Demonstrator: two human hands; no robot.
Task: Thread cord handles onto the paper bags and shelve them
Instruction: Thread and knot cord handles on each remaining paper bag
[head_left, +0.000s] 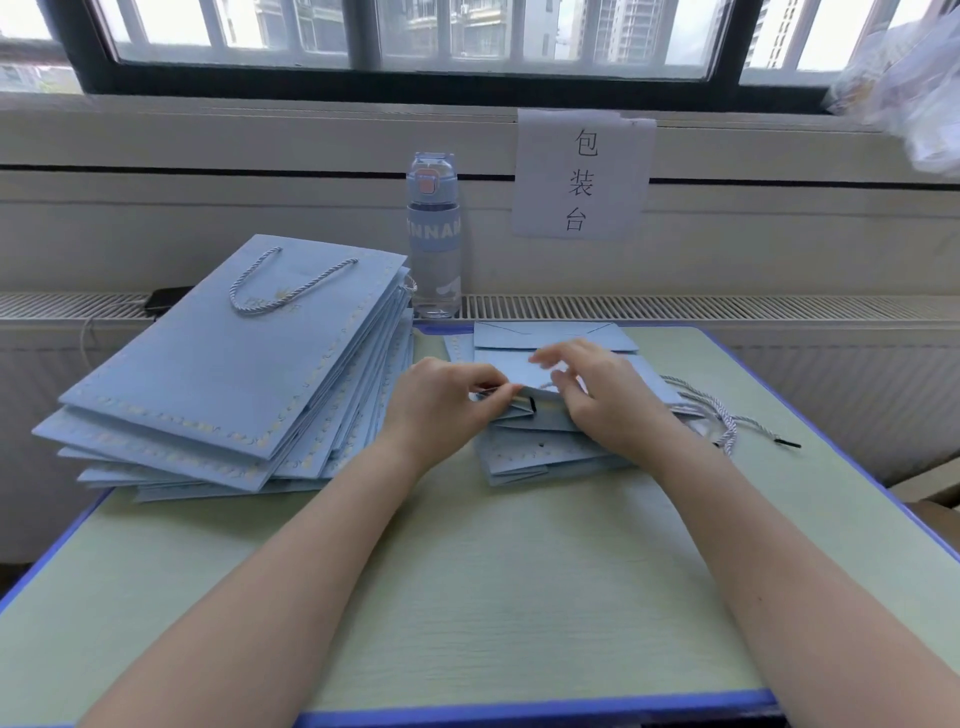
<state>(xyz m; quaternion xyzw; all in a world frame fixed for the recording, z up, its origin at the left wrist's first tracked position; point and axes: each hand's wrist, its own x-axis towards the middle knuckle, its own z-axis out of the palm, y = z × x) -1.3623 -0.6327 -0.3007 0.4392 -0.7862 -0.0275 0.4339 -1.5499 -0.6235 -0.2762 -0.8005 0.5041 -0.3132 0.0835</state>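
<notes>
A folded light-blue paper bag (545, 338) lies flat on a small pile of the same bags (524, 457) in the middle of the table. My left hand (441, 400) pinches the raised near edge of the top bag. My right hand (602, 395) pinches a twisted blue-white cord at that same edge, where the cord's black tip (531, 405) pokes out. The rest of the cord (722, 415) trails off to the right, ending in a second black tip (787, 443). To the left lies a stack of bags with cord handles fitted (223, 364).
A clear blue water bottle (434, 234) stands at the back behind the stack. A paper sign (582, 176) is taped to the wall. A dark phone (166, 300) lies on the radiator ledge at left. The green table (493, 597) has a blue rim.
</notes>
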